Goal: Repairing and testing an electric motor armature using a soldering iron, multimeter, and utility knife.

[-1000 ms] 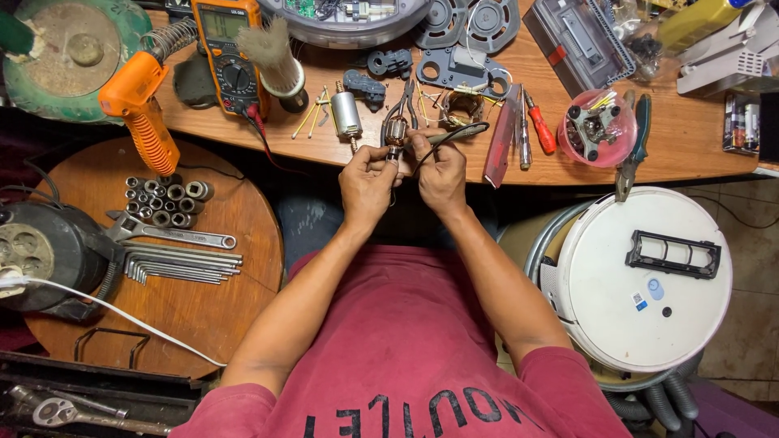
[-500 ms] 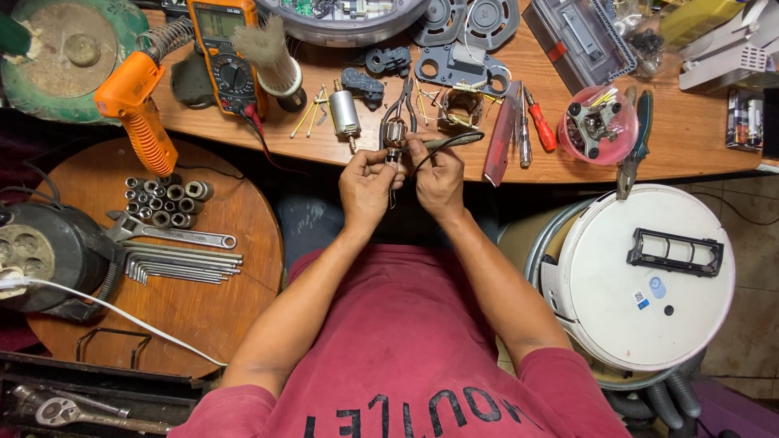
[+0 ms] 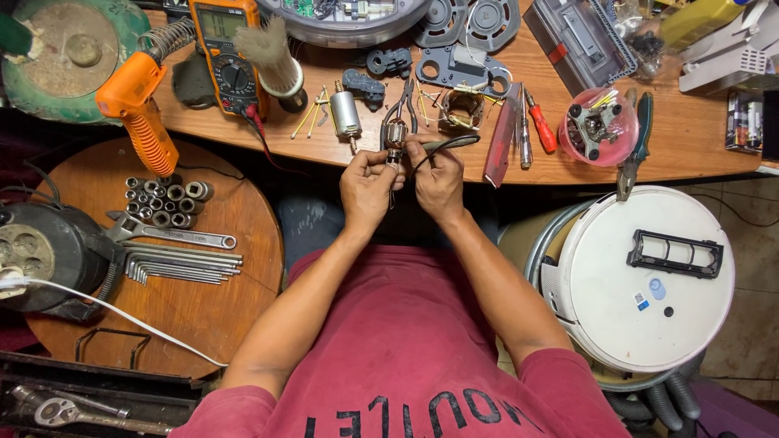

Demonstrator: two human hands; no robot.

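Note:
My left hand (image 3: 367, 188) and my right hand (image 3: 438, 178) meet at the front edge of the wooden workbench (image 3: 698, 138). Between their fingertips is a small motor armature with copper windings (image 3: 395, 136). My right hand also pinches a thin dark probe with a black lead (image 3: 448, 144) that touches the armature. A silver cylindrical motor (image 3: 346, 113) lies on the bench just left of my hands. Dark pliers (image 3: 404, 101) lie behind the armature.
An orange multimeter (image 3: 225, 49), an orange heat gun (image 3: 138, 109), a brush (image 3: 272, 57), screwdrivers (image 3: 537, 122) and a pink dish of parts (image 3: 600, 126) lie on the bench. Left is a round stool (image 3: 203, 316) with sockets, wrench, hex keys. A white round robot vacuum (image 3: 641, 276) sits right.
Both hands stay together on the armature at the bench edge; only small shifts of the fingers and probe show.

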